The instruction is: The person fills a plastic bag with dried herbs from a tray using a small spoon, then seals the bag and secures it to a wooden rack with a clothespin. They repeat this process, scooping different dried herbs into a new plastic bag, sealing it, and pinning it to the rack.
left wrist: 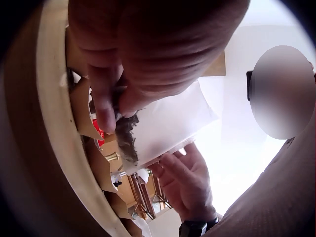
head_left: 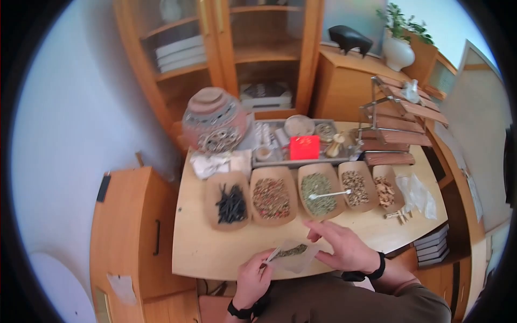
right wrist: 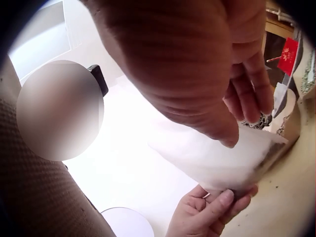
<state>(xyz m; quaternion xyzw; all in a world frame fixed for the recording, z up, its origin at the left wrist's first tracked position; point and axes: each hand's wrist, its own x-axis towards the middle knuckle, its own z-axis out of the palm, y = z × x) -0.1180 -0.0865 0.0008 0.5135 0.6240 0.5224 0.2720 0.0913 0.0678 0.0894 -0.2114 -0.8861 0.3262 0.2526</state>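
A small translucent white pouch (head_left: 299, 263) with dark green dried leaf (head_left: 294, 251) inside hangs in front of the person, near the table's front edge. The left hand (head_left: 252, 281) pinches one corner between thumb and fingers. On the pouch's other side is the right hand (head_left: 347, 249), its thumb right at the edge and its fingers stretched out above. In the left wrist view the leaf lies in a dark band along one end of the pouch (left wrist: 173, 123). From the right wrist, the right thumb overlaps the pouch (right wrist: 212, 160).
Behind the hands stands a row of paper trays: black strips (head_left: 231, 204), reddish mixed bits (head_left: 271, 198), green dried leaf (head_left: 315, 185) under a white spoon (head_left: 331, 195), brown pieces (head_left: 355, 187) and pale chips (head_left: 384, 191). Further back are a grey tray (head_left: 296, 162), red packet (head_left: 305, 147) and jar (head_left: 215, 121).
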